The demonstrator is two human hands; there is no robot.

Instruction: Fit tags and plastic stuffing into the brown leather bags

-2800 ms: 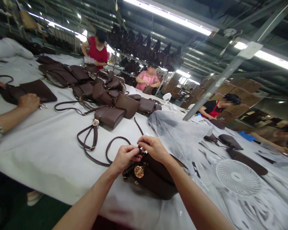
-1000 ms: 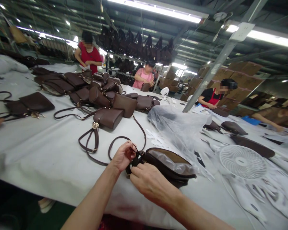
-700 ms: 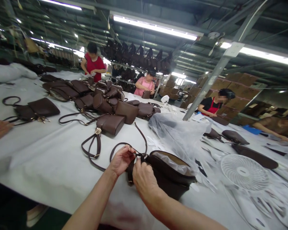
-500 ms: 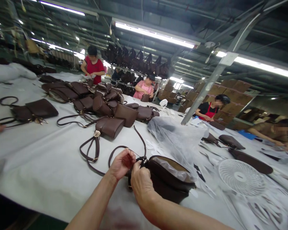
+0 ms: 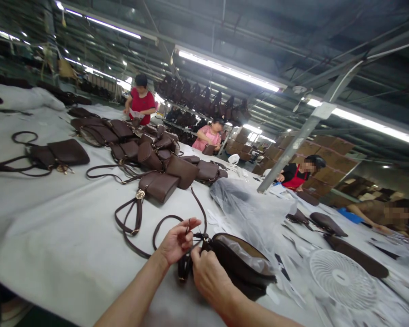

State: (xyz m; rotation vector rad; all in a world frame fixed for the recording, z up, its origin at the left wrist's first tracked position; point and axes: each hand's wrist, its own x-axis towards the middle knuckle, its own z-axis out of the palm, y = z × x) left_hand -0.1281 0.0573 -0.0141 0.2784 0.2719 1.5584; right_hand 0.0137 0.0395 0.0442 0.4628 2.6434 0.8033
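Observation:
A dark brown handbag (image 5: 240, 268) stands on the table before me, its top open and clear plastic (image 5: 250, 254) showing inside. At its left end, my left hand (image 5: 177, 243) is raised, palm partly up, with a thin dark cord (image 5: 188, 225) pinched at the fingertips. Just right of it, my right hand (image 5: 213, 274) is closed against the bag's end, thumb and finger on the bag's strap; its other fingers are hidden. The dark strap (image 5: 183, 268) hangs between my hands and loops leftward on the table.
Several brown handbags (image 5: 160, 185) lie piled ahead, with straps trailing. Plastic sheeting (image 5: 248, 200) lies behind my bag, and a white fan (image 5: 342, 279) is at right. A metal post (image 5: 286, 156) rises beyond. Co-workers (image 5: 141, 102) work around the table.
My left hand has risen slightly and its fingers have straightened, lifting the thin cord. The right hand has shifted a little down and right. The whole view has tilted slightly upward.

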